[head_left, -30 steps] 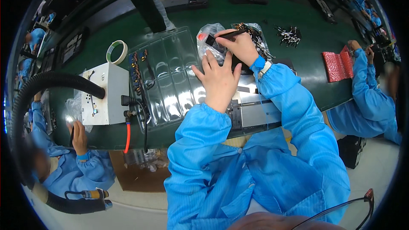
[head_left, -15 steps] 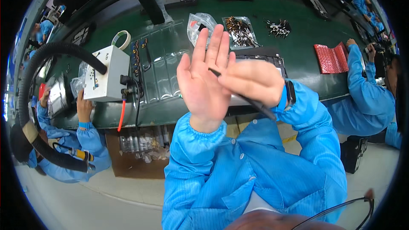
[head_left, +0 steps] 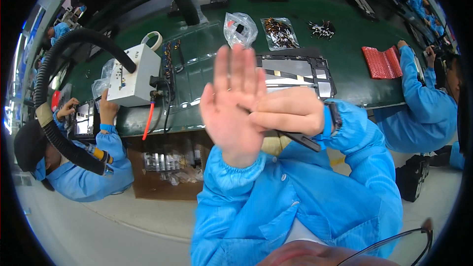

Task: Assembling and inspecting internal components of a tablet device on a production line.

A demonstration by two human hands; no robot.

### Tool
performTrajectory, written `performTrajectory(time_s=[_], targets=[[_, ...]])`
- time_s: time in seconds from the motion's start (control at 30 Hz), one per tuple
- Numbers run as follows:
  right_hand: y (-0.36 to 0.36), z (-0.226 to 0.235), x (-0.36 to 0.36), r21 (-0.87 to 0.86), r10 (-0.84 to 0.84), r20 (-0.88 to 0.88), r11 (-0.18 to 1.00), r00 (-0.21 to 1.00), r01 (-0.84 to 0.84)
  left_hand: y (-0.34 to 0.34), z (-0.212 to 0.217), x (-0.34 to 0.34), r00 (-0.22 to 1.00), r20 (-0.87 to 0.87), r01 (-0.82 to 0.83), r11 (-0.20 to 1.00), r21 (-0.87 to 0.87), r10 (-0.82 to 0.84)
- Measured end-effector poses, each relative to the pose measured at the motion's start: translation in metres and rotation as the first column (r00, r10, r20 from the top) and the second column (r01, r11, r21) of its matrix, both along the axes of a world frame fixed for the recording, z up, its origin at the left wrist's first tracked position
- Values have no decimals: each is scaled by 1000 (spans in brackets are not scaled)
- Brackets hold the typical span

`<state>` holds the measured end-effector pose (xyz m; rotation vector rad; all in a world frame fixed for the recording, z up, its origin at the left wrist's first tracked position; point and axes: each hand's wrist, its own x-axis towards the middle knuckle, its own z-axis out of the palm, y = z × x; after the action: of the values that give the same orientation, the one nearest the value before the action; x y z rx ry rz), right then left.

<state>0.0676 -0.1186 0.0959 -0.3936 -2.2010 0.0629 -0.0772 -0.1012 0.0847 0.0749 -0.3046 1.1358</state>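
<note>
Left hand (head_left: pixel 234 111): palm up, flat, fingers straight out, raised over the near side of the bench (head_left: pixel 350 79); no hold on anything I can make out. Right hand (head_left: pixel 288 113): grip closed in a pinch on a slim black tool (head_left: pixel 303 141), tip pointing into the left palm, thick end toward the body. Tip touching the palm or just above it: can't tell. Anything tiny on the tip or palm: too blurred to say.

Frame (head_left: pixel 298 71) lies flat on the bench beyond the right hand, inner side up, near edge partly hidden by the hands. Neither hand appears to be working on it.

Progress, judged from how things lie: frame is set out and uncovered, with panels and strips visible inside; no cover on it. Looks partway through, tool work at the palm in hand. Plenty of small parts unused: clear bag (head_left: pixel 249 35) with a black piece, parts bag (head_left: pixel 281 34), loose pile (head_left: pixel 321 29), all beyond the frame. How many pieces are already fitted: can't tell. Left to do: fitting on the frame, probably, and closing it up; neither done yet.
</note>
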Motion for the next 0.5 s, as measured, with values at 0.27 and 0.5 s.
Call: performTrajectory(time_s=[0.27,0.5], targets=[[24,-69,-196,-564,182,-560,631,808,-533,-26,-112,-182,558,-233,-657,596,462,796],[13,-82,-296,-848,81,-424,314,902,-427,-52,-120,-230,-85,-747,-956,158,248,659]])
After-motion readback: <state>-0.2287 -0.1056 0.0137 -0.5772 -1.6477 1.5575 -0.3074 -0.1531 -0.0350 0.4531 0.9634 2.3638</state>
